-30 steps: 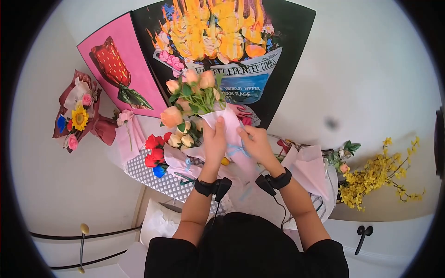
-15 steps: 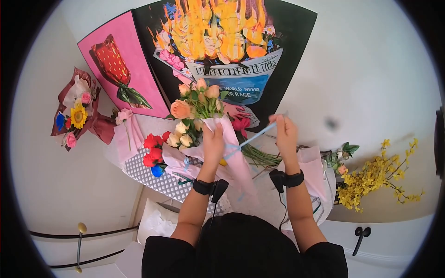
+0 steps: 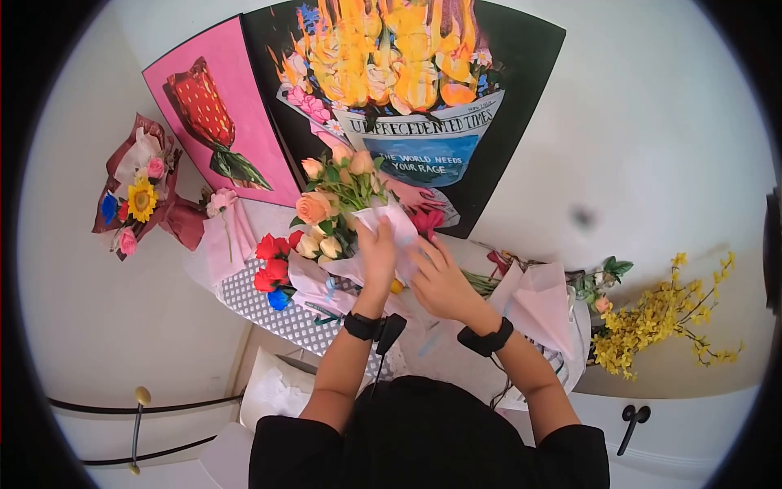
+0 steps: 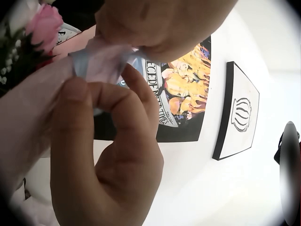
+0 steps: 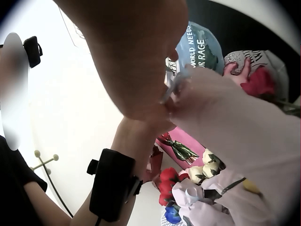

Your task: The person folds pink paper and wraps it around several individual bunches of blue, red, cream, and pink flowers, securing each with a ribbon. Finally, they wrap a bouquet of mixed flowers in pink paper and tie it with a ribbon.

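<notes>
A bouquet of peach roses (image 3: 314, 209) leans up from a pale pink paper wrap (image 3: 383, 218) in front of the person. My left hand (image 3: 376, 254) grips the wrap just below the blooms, thumb on the near side. In the left wrist view, its thumb and forefinger press where a light blue ribbon (image 4: 80, 65) circles the paper. My right hand (image 3: 444, 285) is at the wrap's right side, fingers reaching toward the left hand. The right wrist view shows ribbon (image 5: 175, 85) at its fingertips, partly hidden by the hand.
Red roses (image 3: 270, 262), cream roses (image 3: 319, 244) and a blue rose (image 3: 278, 299) lie left of the bouquet. Folded pink paper (image 3: 538, 306) lies right, before yellow blossom branches (image 3: 652, 314). Paintings (image 3: 456, 155) stand behind; a burgundy-wrapped bouquet (image 3: 140, 200) is far left.
My right hand pulled the blue ribbon out to the right, then came back against the wrap. My left hand has kept its grip on the bouquet.
</notes>
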A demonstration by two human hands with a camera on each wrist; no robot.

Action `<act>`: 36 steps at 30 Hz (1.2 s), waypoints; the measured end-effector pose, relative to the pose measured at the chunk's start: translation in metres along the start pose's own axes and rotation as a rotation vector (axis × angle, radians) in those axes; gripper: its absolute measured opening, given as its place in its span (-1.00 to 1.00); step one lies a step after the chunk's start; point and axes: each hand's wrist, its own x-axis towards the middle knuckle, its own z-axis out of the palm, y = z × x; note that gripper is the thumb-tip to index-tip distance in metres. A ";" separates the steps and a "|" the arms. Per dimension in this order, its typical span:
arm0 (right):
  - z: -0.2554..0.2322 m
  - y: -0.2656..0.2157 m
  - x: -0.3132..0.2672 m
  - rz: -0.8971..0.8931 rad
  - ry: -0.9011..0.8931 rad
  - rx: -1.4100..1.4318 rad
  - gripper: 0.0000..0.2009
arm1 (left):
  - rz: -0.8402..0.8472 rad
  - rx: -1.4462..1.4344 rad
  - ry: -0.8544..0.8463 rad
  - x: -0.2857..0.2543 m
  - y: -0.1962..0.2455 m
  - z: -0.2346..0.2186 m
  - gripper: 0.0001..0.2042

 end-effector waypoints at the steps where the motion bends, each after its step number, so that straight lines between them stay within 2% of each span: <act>1: -0.004 0.001 -0.003 0.000 -0.001 -0.001 -0.93 | -0.015 0.027 0.007 0.002 0.004 -0.002 -0.63; 3: -0.018 0.004 -0.013 0.054 0.052 0.660 -0.89 | -0.032 0.054 0.016 0.010 -0.001 -0.010 -0.61; 4: -0.022 0.008 -0.020 0.054 0.049 0.661 -0.89 | 0.007 0.060 0.111 0.019 -0.015 -0.017 -0.60; 5: -0.027 0.013 -0.028 0.162 0.168 0.985 -0.86 | 0.044 0.067 0.206 0.024 -0.016 -0.021 -0.58; 6: -0.033 0.019 -0.038 0.277 0.292 1.304 -0.81 | 0.038 0.066 0.206 0.026 -0.016 -0.026 -0.58; 8: -0.056 0.035 -0.057 0.400 0.607 1.566 -0.83 | -0.068 -0.001 0.283 0.026 0.003 -0.031 -0.56; 9: -0.071 0.043 -0.065 0.531 0.846 1.719 -0.84 | -0.013 0.029 0.319 0.036 -0.016 -0.045 -0.55; 10: -0.088 0.050 -0.070 0.664 1.097 1.857 -0.84 | -0.023 0.029 0.308 0.035 -0.014 -0.048 -0.55; 12: -0.104 0.089 -0.114 0.483 1.155 1.888 -0.86 | -0.028 -0.062 0.273 0.029 -0.006 -0.049 -0.55; 15: -0.142 0.097 -0.130 0.496 1.121 1.720 -0.81 | -0.057 -0.116 0.282 0.019 0.005 -0.039 -0.56; 17: -0.150 0.097 -0.137 0.797 1.090 1.299 -0.81 | -0.089 -0.141 0.290 0.013 0.006 -0.034 -0.56; 18: -0.146 0.099 -0.143 0.797 1.092 1.298 -0.81 | -0.107 -0.226 0.245 0.011 0.005 -0.032 -0.56; 20: -0.117 0.112 -0.164 1.178 0.693 0.605 -0.78 | -0.122 -0.313 0.198 0.009 -0.003 -0.030 -0.55; 21: -0.089 0.129 -0.184 0.964 0.584 0.121 -0.75 | -0.123 -0.338 0.176 0.009 -0.014 -0.030 -0.56; 22: -0.077 0.129 -0.186 0.961 0.585 0.121 -0.75 | -0.123 -0.365 0.155 0.008 -0.020 -0.028 -0.56; 24: -0.056 0.116 -0.182 1.171 0.063 -0.481 -0.74 | -0.120 -0.393 0.135 0.002 -0.017 -0.019 -0.57; 25: -0.053 0.109 -0.179 1.162 0.066 -0.481 -0.74 | -0.122 -0.420 0.115 -0.002 -0.014 -0.014 -0.57; 27: -0.045 0.098 -0.171 0.918 -0.103 -0.671 -0.68 | -0.137 -0.436 0.116 -0.012 -0.005 -0.002 -0.58; 28: -0.042 0.094 -0.158 0.914 -0.100 -0.668 -0.68 | -0.159 -0.450 0.112 -0.016 -0.003 0.002 -0.58; 30: -0.039 0.081 -0.122 0.753 0.168 -0.417 -0.56 | -0.163 -0.439 0.090 -0.024 -0.007 0.009 -0.59; 32: -0.035 0.057 -0.087 0.912 0.099 0.485 -0.43 | -0.181 -0.491 0.037 -0.033 -0.008 0.019 -0.60; 34: -0.032 0.024 -0.056 0.819 0.077 0.987 -0.34 | -0.200 -0.490 -0.004 -0.046 -0.011 0.030 -0.58; 36: -0.015 0.014 -0.048 0.774 0.027 0.989 -0.33 | -0.233 -0.496 -0.086 -0.055 -0.010 0.035 -0.54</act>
